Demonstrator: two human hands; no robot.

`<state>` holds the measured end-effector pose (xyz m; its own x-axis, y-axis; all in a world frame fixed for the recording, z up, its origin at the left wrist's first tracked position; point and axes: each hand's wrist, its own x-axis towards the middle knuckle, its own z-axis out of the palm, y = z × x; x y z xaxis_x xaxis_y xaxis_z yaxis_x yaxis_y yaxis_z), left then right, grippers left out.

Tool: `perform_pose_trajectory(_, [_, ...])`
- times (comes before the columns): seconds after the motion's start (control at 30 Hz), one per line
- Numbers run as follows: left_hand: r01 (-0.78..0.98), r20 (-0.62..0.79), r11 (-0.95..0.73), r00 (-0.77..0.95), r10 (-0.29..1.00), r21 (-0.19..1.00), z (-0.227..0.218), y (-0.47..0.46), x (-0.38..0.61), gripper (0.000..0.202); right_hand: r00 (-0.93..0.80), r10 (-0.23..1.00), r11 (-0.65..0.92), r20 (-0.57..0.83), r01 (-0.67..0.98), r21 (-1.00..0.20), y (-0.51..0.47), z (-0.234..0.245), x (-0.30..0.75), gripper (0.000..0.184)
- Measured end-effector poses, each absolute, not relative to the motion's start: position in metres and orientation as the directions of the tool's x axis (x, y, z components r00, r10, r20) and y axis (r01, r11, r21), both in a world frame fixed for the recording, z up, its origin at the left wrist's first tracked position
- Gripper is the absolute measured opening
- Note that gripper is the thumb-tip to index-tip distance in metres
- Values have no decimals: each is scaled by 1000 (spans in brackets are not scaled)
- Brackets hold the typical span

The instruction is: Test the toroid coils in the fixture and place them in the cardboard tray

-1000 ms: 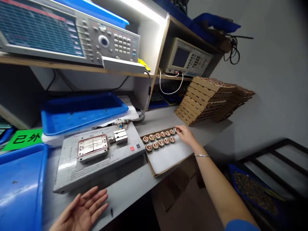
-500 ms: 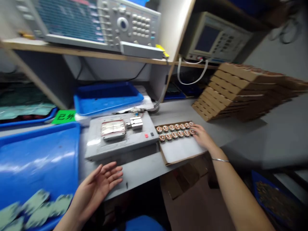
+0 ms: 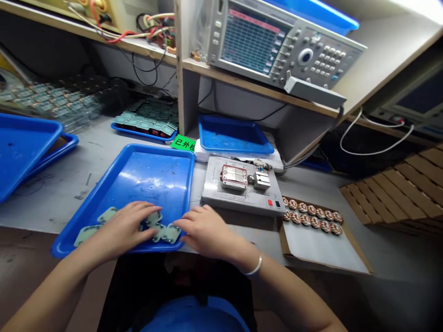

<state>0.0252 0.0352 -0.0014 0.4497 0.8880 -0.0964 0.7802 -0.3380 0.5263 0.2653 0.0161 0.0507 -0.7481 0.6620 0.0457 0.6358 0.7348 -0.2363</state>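
Small pale green boards (image 3: 171,234) with dark spots lie in the near part of a blue tray (image 3: 155,168). My left hand (image 3: 126,228) is over them, its thumb and fingers apart around one board (image 3: 154,217) and partly hiding others. At the tray's right rim is my right hand (image 3: 204,230), fingers bent and parted, the tips at the edge of the rightmost board. Whether either hand grips a board is not clear. Right of the tray stands a grey test fixture (image 3: 221,198) with a metal block on top.
A carton tray (image 3: 311,242) holds two rows of copper-wound coils (image 3: 314,222). Brown cartons (image 3: 398,191) are stacked at right. Behind the fixture sits another blue tray (image 3: 235,138), below a measuring instrument (image 3: 256,37) on a shelf. More blue trays (image 3: 27,147) lie at left.
The view has swung left. My right hand has left the coils and come over to the blue tray. My left hand has turned palm down over the green boards.
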Motion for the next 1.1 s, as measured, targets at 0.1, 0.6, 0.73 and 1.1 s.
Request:
perform_pose_trajectory(0.1, [771, -89, -412, 512, 854, 486, -10, 26, 22, 53, -788, 606, 773, -114, 616, -152, 24, 39, 226, 36])
perform_pose_trajectory(0.6, [810, -88, -474, 530, 843, 345, 3, 31, 45, 62, -463, 881, 396, 95, 611, -685, 56, 46, 246, 47])
perform_pose_trajectory(0.73, [784, -65, -518, 569, 819, 343, -1, 40, 53, 35, -277, 961, 96, 23, 254, -962, 60, 64, 291, 47])
perform_pose_trajectory(1.1, [581, -108, -16, 177, 978, 814, 5, 57, 62, 32, 158, 982, 72, 104, 196, -978, 73, 78, 382, 34])
